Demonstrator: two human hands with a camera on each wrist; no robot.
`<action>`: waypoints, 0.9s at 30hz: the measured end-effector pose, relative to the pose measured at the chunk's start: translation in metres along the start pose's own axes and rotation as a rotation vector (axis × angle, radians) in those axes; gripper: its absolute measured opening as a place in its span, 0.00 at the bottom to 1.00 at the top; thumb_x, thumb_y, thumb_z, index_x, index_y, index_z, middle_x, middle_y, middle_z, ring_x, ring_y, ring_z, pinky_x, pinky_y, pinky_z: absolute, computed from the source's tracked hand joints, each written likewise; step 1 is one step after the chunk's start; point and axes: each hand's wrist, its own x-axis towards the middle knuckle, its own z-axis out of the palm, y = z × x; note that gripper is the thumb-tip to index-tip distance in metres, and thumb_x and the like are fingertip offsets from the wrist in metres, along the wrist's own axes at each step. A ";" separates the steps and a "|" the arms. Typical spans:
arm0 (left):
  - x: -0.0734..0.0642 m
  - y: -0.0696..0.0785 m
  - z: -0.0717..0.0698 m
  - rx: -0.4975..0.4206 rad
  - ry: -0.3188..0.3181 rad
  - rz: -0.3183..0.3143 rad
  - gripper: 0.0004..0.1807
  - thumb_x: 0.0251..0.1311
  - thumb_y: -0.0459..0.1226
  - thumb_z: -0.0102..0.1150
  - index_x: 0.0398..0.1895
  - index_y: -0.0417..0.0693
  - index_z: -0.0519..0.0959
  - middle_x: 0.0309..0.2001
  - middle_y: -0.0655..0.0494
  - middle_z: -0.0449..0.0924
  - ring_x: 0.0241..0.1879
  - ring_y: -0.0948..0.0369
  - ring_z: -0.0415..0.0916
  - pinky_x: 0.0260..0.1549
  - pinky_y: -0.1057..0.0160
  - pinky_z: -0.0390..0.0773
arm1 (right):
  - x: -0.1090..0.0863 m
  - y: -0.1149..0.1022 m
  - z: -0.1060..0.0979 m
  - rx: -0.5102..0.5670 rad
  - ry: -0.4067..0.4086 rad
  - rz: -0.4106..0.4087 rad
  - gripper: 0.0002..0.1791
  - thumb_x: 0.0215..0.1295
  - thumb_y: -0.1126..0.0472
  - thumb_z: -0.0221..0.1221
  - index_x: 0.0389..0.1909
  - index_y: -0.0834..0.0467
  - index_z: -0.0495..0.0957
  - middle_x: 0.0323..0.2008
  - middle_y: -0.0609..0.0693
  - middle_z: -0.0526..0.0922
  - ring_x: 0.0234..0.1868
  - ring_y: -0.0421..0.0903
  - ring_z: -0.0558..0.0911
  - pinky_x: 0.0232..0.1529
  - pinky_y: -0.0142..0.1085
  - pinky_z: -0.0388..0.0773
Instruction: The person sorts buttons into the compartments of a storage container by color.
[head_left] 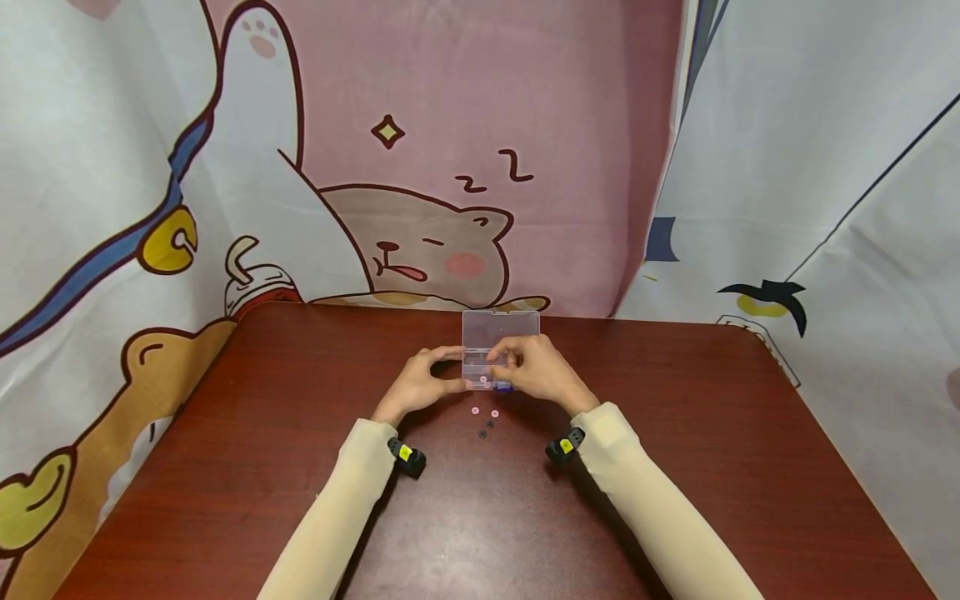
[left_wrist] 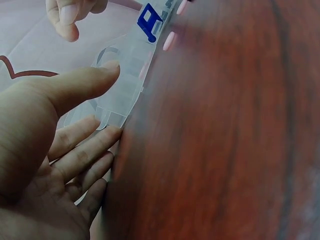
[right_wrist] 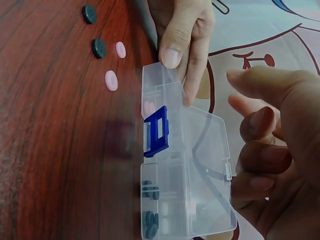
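A clear plastic compartment box (head_left: 477,360) with a blue latch (right_wrist: 157,131) stands on the table, its lid (head_left: 501,327) raised at the back. My left hand (head_left: 420,382) holds the box's left end, thumb at the front corner, fingers along the end. Over the compartments hovers my right hand (head_left: 543,367), its fingers loosely bent; the right wrist view shows a gap between thumb and forefinger, nothing in it. Pink buttons (right_wrist: 149,108) lie inside near the left end, dark buttons (right_wrist: 151,225) toward the right. In front of the box are two loose pink buttons (right_wrist: 111,80) and two black ones (right_wrist: 98,48).
The brown wooden table (head_left: 465,517) spreads around the box. Behind its far edge hangs a cartoon-printed cloth (head_left: 585,167), close to the raised lid. A dark wrist camera (head_left: 407,457) is strapped at each sleeve cuff.
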 end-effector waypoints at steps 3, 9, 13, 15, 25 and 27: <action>0.000 0.000 0.000 -0.003 -0.003 -0.001 0.34 0.55 0.47 0.77 0.67 0.59 0.79 0.64 0.56 0.80 0.66 0.51 0.70 0.67 0.44 0.68 | -0.002 0.001 0.000 -0.003 -0.024 -0.011 0.11 0.63 0.56 0.71 0.43 0.56 0.87 0.19 0.43 0.75 0.18 0.37 0.69 0.20 0.30 0.66; -0.001 0.000 0.000 -0.013 -0.003 0.004 0.34 0.54 0.47 0.78 0.66 0.59 0.79 0.63 0.58 0.81 0.65 0.51 0.70 0.67 0.45 0.68 | -0.007 0.005 0.001 -0.011 -0.080 -0.011 0.17 0.62 0.56 0.72 0.50 0.58 0.85 0.18 0.42 0.74 0.18 0.36 0.69 0.22 0.30 0.66; -0.001 0.000 0.000 -0.009 0.000 0.008 0.34 0.54 0.47 0.77 0.66 0.59 0.79 0.63 0.58 0.81 0.65 0.51 0.70 0.67 0.45 0.68 | -0.010 0.007 0.001 -0.029 -0.122 -0.013 0.22 0.61 0.54 0.72 0.55 0.58 0.83 0.17 0.41 0.72 0.19 0.35 0.68 0.24 0.30 0.67; 0.000 0.000 0.000 -0.007 0.000 0.008 0.34 0.55 0.47 0.77 0.66 0.59 0.79 0.63 0.58 0.81 0.65 0.51 0.70 0.67 0.44 0.68 | -0.012 0.008 0.002 -0.033 -0.142 -0.018 0.24 0.61 0.52 0.73 0.56 0.57 0.83 0.17 0.40 0.72 0.19 0.34 0.68 0.25 0.30 0.67; -0.002 0.001 -0.001 -0.013 -0.002 0.000 0.34 0.54 0.48 0.77 0.67 0.60 0.79 0.63 0.58 0.81 0.65 0.51 0.70 0.67 0.44 0.69 | -0.021 0.010 0.005 -0.052 -0.218 -0.042 0.26 0.57 0.53 0.76 0.57 0.52 0.82 0.17 0.39 0.70 0.19 0.33 0.68 0.27 0.30 0.69; -0.002 0.000 -0.001 -0.010 -0.001 0.001 0.34 0.54 0.48 0.77 0.67 0.60 0.79 0.63 0.59 0.81 0.65 0.52 0.71 0.66 0.45 0.69 | -0.023 0.011 0.007 -0.061 -0.229 -0.050 0.26 0.57 0.53 0.76 0.57 0.51 0.82 0.16 0.39 0.70 0.18 0.33 0.68 0.29 0.32 0.71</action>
